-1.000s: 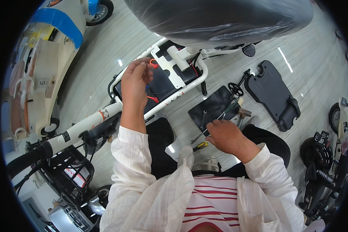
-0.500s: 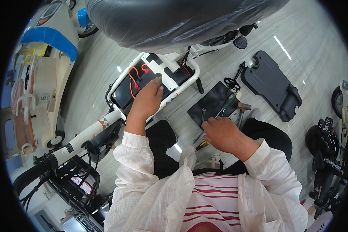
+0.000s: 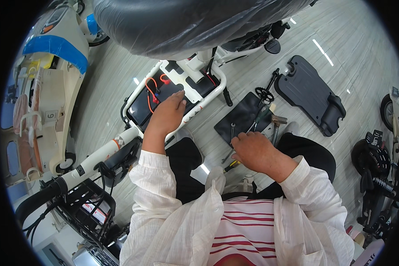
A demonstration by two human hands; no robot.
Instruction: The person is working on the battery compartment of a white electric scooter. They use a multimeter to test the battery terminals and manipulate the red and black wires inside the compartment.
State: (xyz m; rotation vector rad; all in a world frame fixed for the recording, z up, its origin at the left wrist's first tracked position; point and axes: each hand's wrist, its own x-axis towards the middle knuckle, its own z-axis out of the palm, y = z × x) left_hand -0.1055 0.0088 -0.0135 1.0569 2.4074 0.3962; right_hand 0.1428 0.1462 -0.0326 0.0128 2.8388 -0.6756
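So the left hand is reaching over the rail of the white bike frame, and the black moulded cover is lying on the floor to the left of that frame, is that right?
Not quite: the black moulded cover lies on the floor to the right of the white bike frame, as the head view shows.

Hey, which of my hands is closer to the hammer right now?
Your right. The right hand is just left of the hammer and a bit closer to you. The left hand is much farther left, over the white bike frame.
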